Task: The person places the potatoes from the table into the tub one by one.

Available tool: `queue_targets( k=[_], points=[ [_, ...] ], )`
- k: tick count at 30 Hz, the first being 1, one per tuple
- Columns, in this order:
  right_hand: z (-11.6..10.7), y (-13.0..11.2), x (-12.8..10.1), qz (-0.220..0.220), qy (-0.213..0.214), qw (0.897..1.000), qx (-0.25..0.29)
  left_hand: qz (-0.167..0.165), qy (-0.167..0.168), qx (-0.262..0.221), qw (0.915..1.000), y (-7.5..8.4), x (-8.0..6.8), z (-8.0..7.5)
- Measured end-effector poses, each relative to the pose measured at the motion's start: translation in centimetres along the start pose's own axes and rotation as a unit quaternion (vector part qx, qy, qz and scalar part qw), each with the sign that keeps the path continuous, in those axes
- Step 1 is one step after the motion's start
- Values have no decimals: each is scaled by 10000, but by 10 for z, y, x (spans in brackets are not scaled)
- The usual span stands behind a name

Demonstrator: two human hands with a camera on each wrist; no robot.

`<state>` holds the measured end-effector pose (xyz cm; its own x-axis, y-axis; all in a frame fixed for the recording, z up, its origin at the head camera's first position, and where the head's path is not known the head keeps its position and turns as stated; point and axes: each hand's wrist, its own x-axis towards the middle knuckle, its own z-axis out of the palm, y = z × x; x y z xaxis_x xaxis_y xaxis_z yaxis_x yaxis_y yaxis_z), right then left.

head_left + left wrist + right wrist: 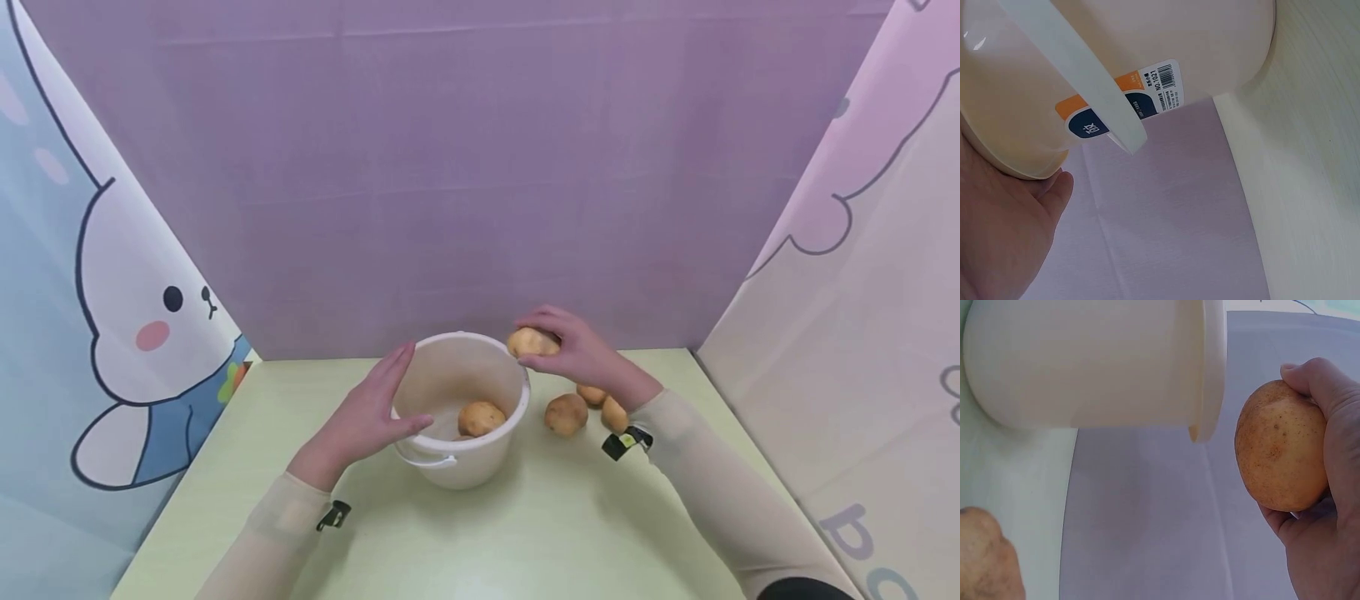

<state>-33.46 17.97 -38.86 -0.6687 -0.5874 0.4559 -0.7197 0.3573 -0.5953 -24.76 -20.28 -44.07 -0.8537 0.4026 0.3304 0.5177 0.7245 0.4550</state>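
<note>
My right hand [581,354] grips a potato [531,342] between thumb and fingers, above and just outside the right rim of a white bucket [465,467]. The same potato [1282,447] shows large beside the bucket's rim in the right wrist view. My left hand [367,417] lies at the bucket's left rim, its fingers fairly straight and the thumb apart at the front. Inside the bucket rests another potato [482,418]. The bucket's handle [1085,69] hangs down across a label [1154,87] on its side.
Several potatoes lie on the pale table right of the bucket, among them a round one [566,415]; some are partly hidden by the right wrist. A purple cloth [480,183] stands behind. Printed cloths rise at the left [150,275] and right [862,333].
</note>
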Motion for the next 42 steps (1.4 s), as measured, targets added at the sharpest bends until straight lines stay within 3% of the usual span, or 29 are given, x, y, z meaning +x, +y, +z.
queue_targets(
  k=[18,42],
  points=[
    [24,-20,39,-355,-406,9985,-67,27,14,-64,10000,1,1,0],
    [66,-30,74,-672,-1100,9915,-163,-27,-114,34,9999,-2,2,-1]
  ],
)
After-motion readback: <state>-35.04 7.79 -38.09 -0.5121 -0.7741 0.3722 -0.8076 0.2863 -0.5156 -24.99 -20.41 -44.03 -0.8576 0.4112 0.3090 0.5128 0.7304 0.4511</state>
